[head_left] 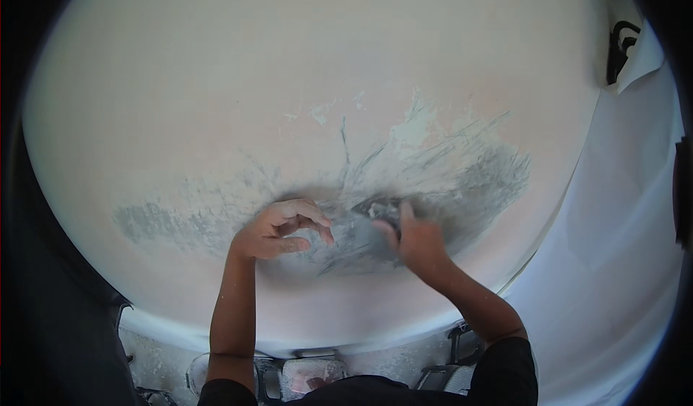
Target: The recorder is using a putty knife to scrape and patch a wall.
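A large pale, rounded surface fills most of the view, with worn pinkish, white and grey patches. My left hand is at the middle, over the grey area. Its fingers are bent and apart from the thumb, with nothing between them, and the skin is dusted white. Just to the right, my right hand is at the surface and blurred by motion. Its thumb and forefinger are around a dark, dust-specked piece, flat as far as I can see. The kind of this piece is not clear, and the other fingers are hidden.
White sheeting hangs along the right side. A black fitting stands at the upper right, by the surface's edge. Below the near edge are a dusty floor and a pinkish block-like thing, beside dark-framed items near my body.
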`<state>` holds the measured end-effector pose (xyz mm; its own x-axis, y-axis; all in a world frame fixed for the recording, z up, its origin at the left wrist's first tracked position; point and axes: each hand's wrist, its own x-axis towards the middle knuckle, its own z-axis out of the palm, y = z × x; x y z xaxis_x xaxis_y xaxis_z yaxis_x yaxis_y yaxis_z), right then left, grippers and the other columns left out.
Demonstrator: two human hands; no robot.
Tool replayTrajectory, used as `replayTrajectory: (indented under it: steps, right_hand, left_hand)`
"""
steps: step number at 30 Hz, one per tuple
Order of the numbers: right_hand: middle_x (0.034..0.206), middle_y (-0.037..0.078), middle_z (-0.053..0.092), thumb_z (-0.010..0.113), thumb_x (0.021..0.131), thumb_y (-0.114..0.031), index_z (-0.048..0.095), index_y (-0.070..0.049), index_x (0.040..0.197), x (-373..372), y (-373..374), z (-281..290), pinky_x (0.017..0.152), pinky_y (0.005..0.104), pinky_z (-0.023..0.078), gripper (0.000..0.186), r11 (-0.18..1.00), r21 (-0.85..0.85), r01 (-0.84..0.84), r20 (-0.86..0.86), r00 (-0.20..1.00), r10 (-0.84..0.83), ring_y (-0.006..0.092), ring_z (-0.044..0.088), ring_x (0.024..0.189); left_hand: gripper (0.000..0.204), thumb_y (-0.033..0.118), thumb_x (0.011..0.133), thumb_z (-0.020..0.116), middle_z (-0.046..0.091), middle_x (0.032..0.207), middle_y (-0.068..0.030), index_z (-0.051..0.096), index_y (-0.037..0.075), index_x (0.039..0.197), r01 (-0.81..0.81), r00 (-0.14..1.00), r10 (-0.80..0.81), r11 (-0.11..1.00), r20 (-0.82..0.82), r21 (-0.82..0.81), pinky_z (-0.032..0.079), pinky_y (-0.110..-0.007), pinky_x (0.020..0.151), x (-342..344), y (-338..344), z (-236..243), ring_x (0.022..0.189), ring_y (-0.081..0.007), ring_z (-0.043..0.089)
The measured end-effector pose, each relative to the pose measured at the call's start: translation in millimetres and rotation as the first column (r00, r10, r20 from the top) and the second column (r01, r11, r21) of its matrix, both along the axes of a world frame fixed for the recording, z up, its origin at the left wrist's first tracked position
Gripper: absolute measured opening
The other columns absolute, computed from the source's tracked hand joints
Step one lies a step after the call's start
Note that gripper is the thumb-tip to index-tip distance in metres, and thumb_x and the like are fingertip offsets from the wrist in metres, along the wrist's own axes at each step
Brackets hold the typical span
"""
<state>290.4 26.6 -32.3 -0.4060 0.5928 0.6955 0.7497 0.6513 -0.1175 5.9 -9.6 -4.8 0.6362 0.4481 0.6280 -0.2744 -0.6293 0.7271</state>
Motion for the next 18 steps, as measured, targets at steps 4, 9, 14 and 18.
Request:
replayTrajectory:
  steps: [4, 9, 14, 18]
  right_hand:
    - [0.062, 0.020, 0.062, 0.065, 0.094, -0.037, 0.052, 0.003, 0.099, -6.4, -29.3, -59.9, 0.051, 0.0455, 0.050, 0.042, 0.956, -0.272, -0.110, -0.161, 0.985, 0.068, 0.0413, 0.064, 0.057]
    - [0.078, 0.022, 0.068, 0.068, 0.093, -0.026, 0.057, 0.002, 0.106, -19.3, -77.0, -93.9, 0.061, 0.0405, 0.053, 0.033, 0.796, -0.429, -0.426, -0.552, 0.822, 0.143, 0.0395, 0.069, 0.072]
    - [0.073, 0.013, 0.066, 0.069, 0.092, -0.022, 0.058, 0.002, 0.107, -54.4, -92.6, -110.7, 0.059, 0.0354, 0.049, 0.030, 0.620, -0.491, -0.612, -0.694, 0.705, 0.145, 0.0226, 0.064, 0.061]
    - [0.068, 0.007, 0.062, 0.065, 0.096, -0.022, 0.057, 0.001, 0.105, -66.4, -103.9, -118.7, 0.053, 0.0304, 0.045, 0.025, 0.647, -0.357, -0.674, -0.742, 0.626, 0.242, 0.0117, 0.056, 0.057]
  left_hand:
    - [0.032, 0.001, 0.086, 0.071, 0.058, 0.104, -0.0109, 0.062, 0.002, 0.117, -0.403, 0.904, 0.420, 0.899, -0.080, 0.171, 0.053, -0.036, 0.085, 15.6, -35.1, -22.8, 0.095, -0.0239, 0.066]
    - [0.033, 0.011, 0.083, 0.077, 0.064, 0.103, -0.0110, 0.064, 0.002, 0.113, -0.869, 0.491, 0.862, 0.495, 0.130, 0.002, 0.053, -0.029, 0.076, 66.7, -78.3, -73.9, 0.091, -0.0167, 0.064]
    - [0.022, 0.010, 0.085, 0.076, 0.071, 0.095, -0.0096, 0.070, 0.000, 0.104, -0.760, 0.524, 0.850, 0.498, 0.060, -0.417, 0.053, -0.026, 0.073, 75.7, -81.1, -103.9, 0.084, -0.0117, 0.065]
    - [0.008, 0.002, 0.088, 0.072, 0.072, 0.082, -0.0073, 0.071, -0.004, 0.092, -0.737, 0.492, 0.869, 0.445, 0.047, -0.508, 0.052, -0.022, 0.072, 65.9, -91.1, -94.5, 0.076, -0.0095, 0.064]
